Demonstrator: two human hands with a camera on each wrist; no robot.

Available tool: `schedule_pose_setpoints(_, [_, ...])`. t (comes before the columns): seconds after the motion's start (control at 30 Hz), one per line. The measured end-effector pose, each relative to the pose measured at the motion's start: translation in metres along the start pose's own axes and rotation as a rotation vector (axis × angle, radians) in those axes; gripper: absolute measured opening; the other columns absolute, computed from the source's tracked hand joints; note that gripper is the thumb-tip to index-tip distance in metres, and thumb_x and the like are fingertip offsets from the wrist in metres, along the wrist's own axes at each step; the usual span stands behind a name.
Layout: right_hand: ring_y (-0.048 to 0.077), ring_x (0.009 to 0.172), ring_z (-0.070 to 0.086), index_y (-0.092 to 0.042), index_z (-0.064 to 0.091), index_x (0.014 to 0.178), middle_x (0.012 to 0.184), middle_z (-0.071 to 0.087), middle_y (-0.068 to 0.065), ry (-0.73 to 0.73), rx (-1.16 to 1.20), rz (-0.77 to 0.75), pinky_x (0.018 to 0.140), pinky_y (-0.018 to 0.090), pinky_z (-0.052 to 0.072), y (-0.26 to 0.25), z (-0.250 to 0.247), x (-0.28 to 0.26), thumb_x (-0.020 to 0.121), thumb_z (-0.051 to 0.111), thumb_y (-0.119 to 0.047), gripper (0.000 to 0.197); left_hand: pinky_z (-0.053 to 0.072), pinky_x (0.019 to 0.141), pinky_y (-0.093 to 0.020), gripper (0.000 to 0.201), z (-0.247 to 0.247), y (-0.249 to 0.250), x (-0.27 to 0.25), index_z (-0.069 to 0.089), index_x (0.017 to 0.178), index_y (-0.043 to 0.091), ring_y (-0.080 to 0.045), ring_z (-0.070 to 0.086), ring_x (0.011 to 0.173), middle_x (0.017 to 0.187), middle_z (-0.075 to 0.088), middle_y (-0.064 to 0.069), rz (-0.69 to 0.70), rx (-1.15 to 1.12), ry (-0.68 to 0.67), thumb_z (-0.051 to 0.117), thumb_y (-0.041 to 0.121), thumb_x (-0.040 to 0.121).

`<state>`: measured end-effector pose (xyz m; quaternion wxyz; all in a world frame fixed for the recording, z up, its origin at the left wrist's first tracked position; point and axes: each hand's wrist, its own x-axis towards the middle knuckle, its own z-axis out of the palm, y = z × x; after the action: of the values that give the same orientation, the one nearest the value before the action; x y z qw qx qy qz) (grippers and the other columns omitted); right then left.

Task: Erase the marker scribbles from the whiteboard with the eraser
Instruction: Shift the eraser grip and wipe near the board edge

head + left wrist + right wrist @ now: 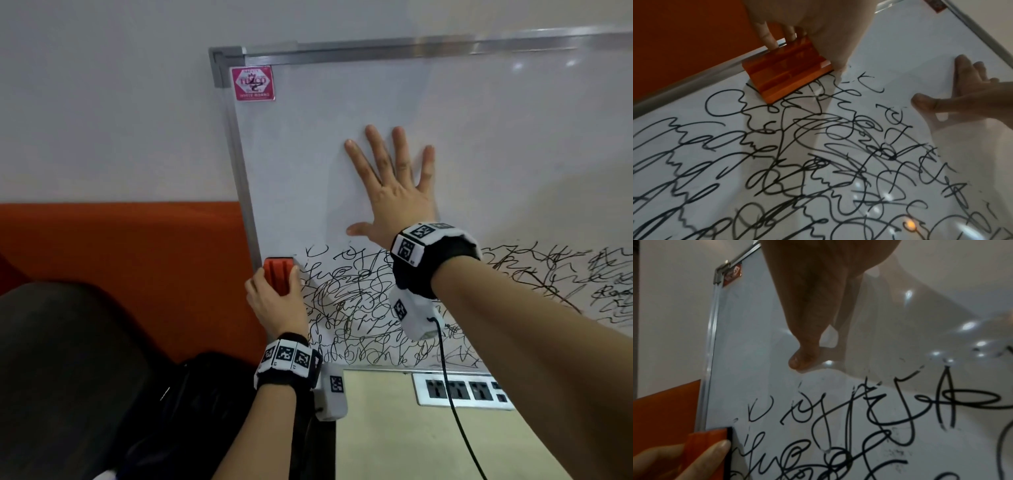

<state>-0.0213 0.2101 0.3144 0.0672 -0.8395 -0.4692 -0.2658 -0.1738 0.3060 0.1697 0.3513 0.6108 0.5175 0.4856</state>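
At nine o'clock an orange sofa back [120, 267] stood behind the whiteboard [308, 154]. The left hand [274, 305] gripped the orange eraser [278, 272], fingers [768, 37] curled round it, pressing it on the board's left edge at the top of the black scribbles [359, 318]. At twelve o'clock the right hand [394, 192] lay flat on clean board, fingers spread, holding nothing. A power strip [462, 390] sat on the bench [394, 428] at five o'clock.
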Motion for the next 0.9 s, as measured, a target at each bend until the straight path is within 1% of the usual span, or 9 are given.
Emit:
schedule_pose_setpoints(0.17, [0.029,0.148,-0.025,-0.035,-0.024,0.152,0.161,-0.027,-0.005,-0.005,0.021,0.015,0.115,0.067,-0.006,-0.002,-0.001,-0.001,0.064,0.079,-0.066,0.139,0.043,0.09,-0.032,0.052,-0.004,-0.014,-0.01,0.061,0.115,0.006,-0.025,0.057,0.109,0.115,0.059,-0.007,-0.106,-0.029,-0.033,0.078,0.043,0.082])
schedule_pose_setpoints(0.27, [0.029,0.148,-0.026,-0.035,-0.024,0.152,0.161,-0.028,-0.005,-0.005,0.019,0.019,0.115,0.066,-0.006,-0.003,-0.001,-0.002,0.064,0.078,-0.067,0.139,0.052,0.091,-0.041,0.043,-0.005,-0.013,-0.004,0.059,0.099,0.016,-0.023,0.061,0.101,0.105,0.062,-0.002,-0.149,-0.056,-0.004,0.082,0.046,0.078])
schedule_pose_setpoints(0.33, [0.029,0.148,-0.026,-0.035,-0.024,0.152,0.161,-0.028,-0.005,-0.007,0.024,0.021,0.115,0.066,-0.007,-0.004,-0.002,-0.003,0.064,0.078,-0.066,0.138,0.053,0.091,-0.042,0.039,-0.006,-0.01,0.0,0.056,0.093,0.02,-0.023,0.06,0.099,0.102,0.061,-0.001,-0.146,-0.068,-0.006,0.079,0.048,0.08])
schedule_pose_setpoints(0.37, [0.029,0.148,-0.026,-0.035,-0.024,0.152,0.161,-0.028,-0.005,-0.007,0.027,0.021,0.115,0.066,-0.006,-0.005,-0.002,-0.003,0.065,0.079,-0.065,0.138,0.051,0.093,-0.043,0.039,-0.006,-0.011,0.001,0.057,0.095,0.016,-0.024,0.059,0.102,0.105,0.061,-0.003,-0.136,-0.051,-0.016,0.076,0.048,0.083])
schedule_pose_setpoints(0.47, [0.029,0.148,-0.026,-0.035,-0.023,0.152,0.161,-0.028,-0.006,-0.002,0.031,0.027,0.116,0.066,-0.005,-0.006,-0.003,-0.003,0.065,0.079,-0.064,0.138,0.048,0.099,-0.045,0.054,-0.007,-0.016,0.001,0.06,0.12,0.005,-0.028,0.051,0.114,0.118,0.054,-0.01,-0.064,-0.009,-0.018,0.065,0.049,0.09])
schedule_pose_setpoints(0.57, [0.028,0.148,-0.026,-0.036,-0.022,0.153,0.161,-0.028,-0.006,-0.002,0.037,0.028,0.116,0.066,-0.006,-0.005,-0.001,-0.002,0.064,0.08,-0.064,0.138,0.043,0.097,-0.041,0.057,-0.011,-0.013,0.004,0.055,0.129,0.002,-0.028,0.044,0.119,0.123,0.05,-0.014,-0.018,-0.034,0.024,0.067,0.043,0.091])
schedule_pose_setpoints(0.67, [0.028,0.148,-0.026,-0.036,-0.022,0.153,0.161,-0.028,-0.006,-0.003,0.038,0.025,0.115,0.067,-0.006,-0.005,-0.001,-0.003,0.065,0.08,-0.063,0.138,0.046,0.097,-0.039,0.048,-0.009,-0.01,0.006,0.052,0.12,0.011,-0.025,0.052,0.112,0.116,0.057,-0.009,-0.041,-0.108,0.049,0.072,0.041,0.088])
schedule_pose_setpoints(0.77, [0.029,0.148,-0.026,-0.035,-0.023,0.152,0.161,-0.028,-0.006,-0.001,0.034,0.026,0.115,0.066,-0.007,-0.005,-0.001,-0.003,0.065,0.079,-0.064,0.137,0.049,0.085,-0.034,0.037,-0.006,-0.012,-0.005,0.05,0.106,0.017,-0.02,0.058,0.098,0.105,0.059,-0.001,-0.111,-0.13,-0.002,0.072,0.042,0.088])
schedule_pose_setpoints(0.9, [0.029,0.148,-0.025,-0.036,-0.022,0.153,0.161,-0.027,-0.006,0.002,0.033,0.028,0.115,0.066,-0.007,-0.005,-0.002,-0.003,0.065,0.079,-0.064,0.137,0.05,0.079,-0.033,0.034,-0.004,-0.008,-0.017,0.052,0.103,0.011,-0.018,0.056,0.093,0.103,0.058,-0.002,-0.142,-0.158,0.002,0.073,0.035,0.089])
